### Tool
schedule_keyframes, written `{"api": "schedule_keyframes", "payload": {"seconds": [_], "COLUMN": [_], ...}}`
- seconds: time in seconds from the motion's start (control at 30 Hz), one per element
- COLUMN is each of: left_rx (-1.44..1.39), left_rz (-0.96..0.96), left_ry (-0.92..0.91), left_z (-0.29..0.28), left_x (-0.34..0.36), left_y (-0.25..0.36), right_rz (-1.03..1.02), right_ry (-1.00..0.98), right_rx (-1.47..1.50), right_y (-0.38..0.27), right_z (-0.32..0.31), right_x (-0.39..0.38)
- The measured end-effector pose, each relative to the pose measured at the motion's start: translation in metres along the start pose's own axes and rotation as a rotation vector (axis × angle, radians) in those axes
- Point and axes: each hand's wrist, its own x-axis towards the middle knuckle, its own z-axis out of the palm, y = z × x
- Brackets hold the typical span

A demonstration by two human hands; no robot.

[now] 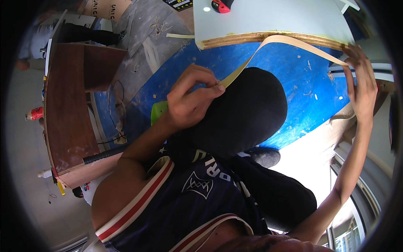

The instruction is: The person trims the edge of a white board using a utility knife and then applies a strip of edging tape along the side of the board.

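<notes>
A thin tan edge-banding strip [289, 40] arches in front of a white-faced board [273, 19]. The board's near edge [252, 40] shows bare layered wood with yellowish smears along it. My left hand [191, 96] pinches the strip's near end between thumb and fingers, above my dark-clothed knee. Out at the board's right corner, my right hand [361, 80] has its fingertips closed on the strip's other end. Between the hands the strip bows upward; whether its middle touches the board's edge I cannot tell.
A red-and-black tool [221, 6] lies on the board. Blue sheeting [310, 84] with scraps covers the floor. At left stands a brown wooden cabinet [69, 101], a cable [119, 101] beside it. A person in dark trousers [88, 33] is beyond. Something bright green [158, 112] shows behind my left wrist.
</notes>
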Motion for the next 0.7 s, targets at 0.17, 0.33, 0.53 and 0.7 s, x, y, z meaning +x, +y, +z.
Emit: {"api": "schedule_keyframes", "payload": {"seconds": [0.17, 0.33, 0.53, 0.7], "left_rx": [-0.002, 0.030, 0.029, 0.043], "left_rz": [0.013, -0.057, -0.176, -0.237], "left_ry": [-0.032, -0.073, -0.071, -0.037], "left_z": [-0.002, -0.013, -0.009, -0.009], "left_x": [-0.003, -0.011, -0.004, -0.012], "left_y": [-0.008, -0.026, -0.038, -0.043], "right_rz": [-0.098, -0.116, -0.039, -0.093], "right_ry": [0.048, -0.009, -0.198, -0.180], "right_rx": [0.009, 0.215, 0.375, 0.402], "right_y": [-0.006, -0.023, -0.044, -0.084], "right_z": [-0.011, -0.019, -0.072, -0.095], "right_x": [0.009, 0.019, 0.025, 0.030]}}
